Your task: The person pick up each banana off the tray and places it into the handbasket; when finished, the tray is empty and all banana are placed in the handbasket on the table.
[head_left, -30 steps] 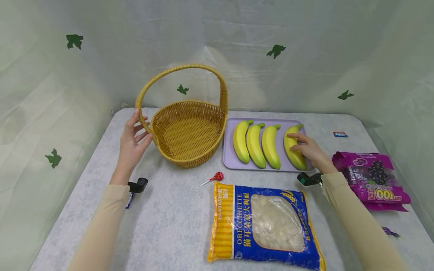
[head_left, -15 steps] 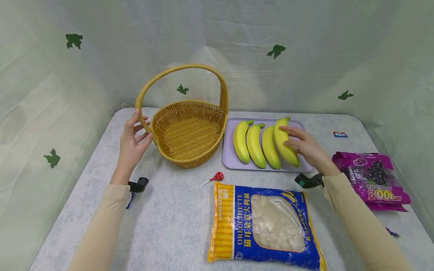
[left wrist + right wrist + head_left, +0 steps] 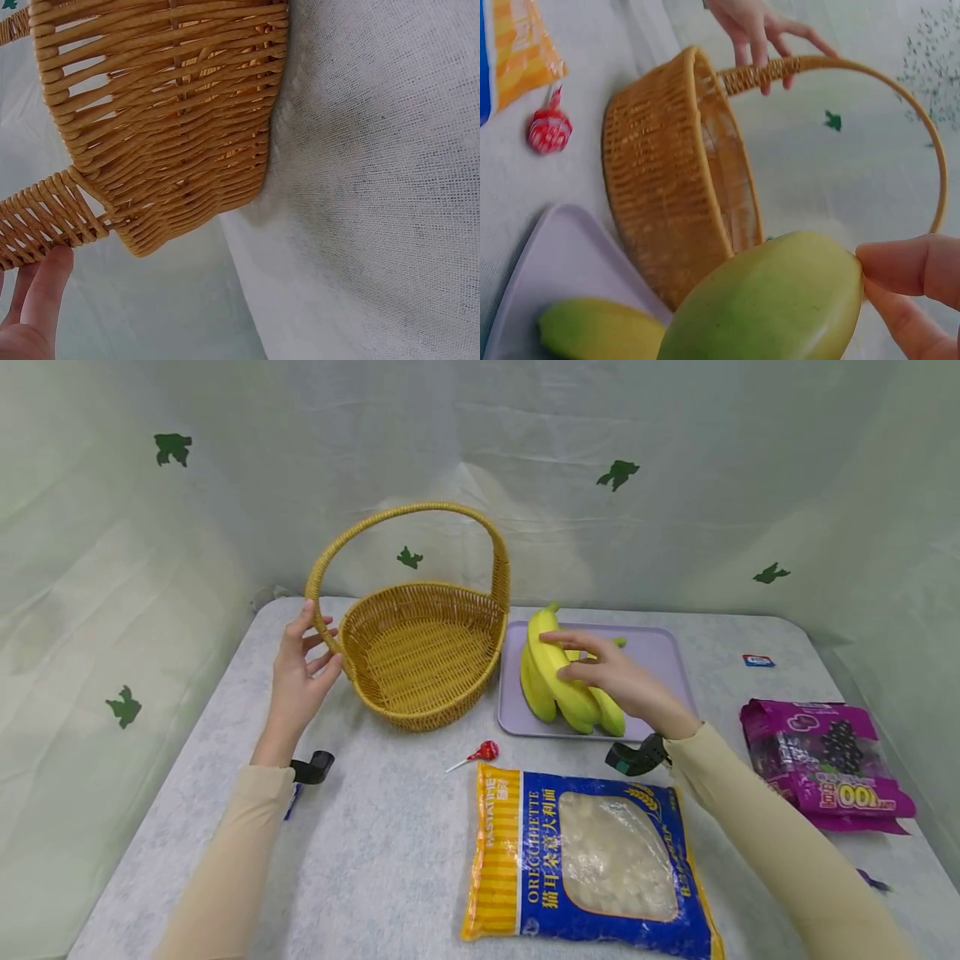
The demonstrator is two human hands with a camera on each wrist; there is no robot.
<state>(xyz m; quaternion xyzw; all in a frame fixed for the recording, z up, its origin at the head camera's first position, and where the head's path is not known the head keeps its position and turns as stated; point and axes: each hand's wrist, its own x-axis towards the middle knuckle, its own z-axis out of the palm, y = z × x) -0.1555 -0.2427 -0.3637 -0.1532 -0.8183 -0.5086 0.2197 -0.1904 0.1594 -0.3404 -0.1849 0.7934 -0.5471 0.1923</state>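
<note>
1. Since the earlier frames, one banana [image 3: 550, 658] has travelled leftward with the right hand [image 3: 622, 677], from the right end of the lilac tray [image 3: 656, 664] to over its left half; the left hand [image 3: 300, 660] has stayed at the wicker basket [image 3: 423, 718].
2. Right hand: thumb and fingers pinch the banana near its middle; it is held above the tray, stem end to the far side, partly hiding the three other bananas [image 3: 611, 717] lying there.
3. Left hand: thumb and fingers grip the handle [image 3: 408, 509] low on its left side; the basket stands upright on the table [image 3: 375, 852], just left of the tray.
4. Nearer lie a red lollipop [image 3: 486, 751] and a blue-and-yellow pasta bag [image 3: 615, 860]; at right, a purple bag [image 3: 832, 760]; farther off, beyond it, a small red-and-blue packet [image 3: 758, 661].
</note>
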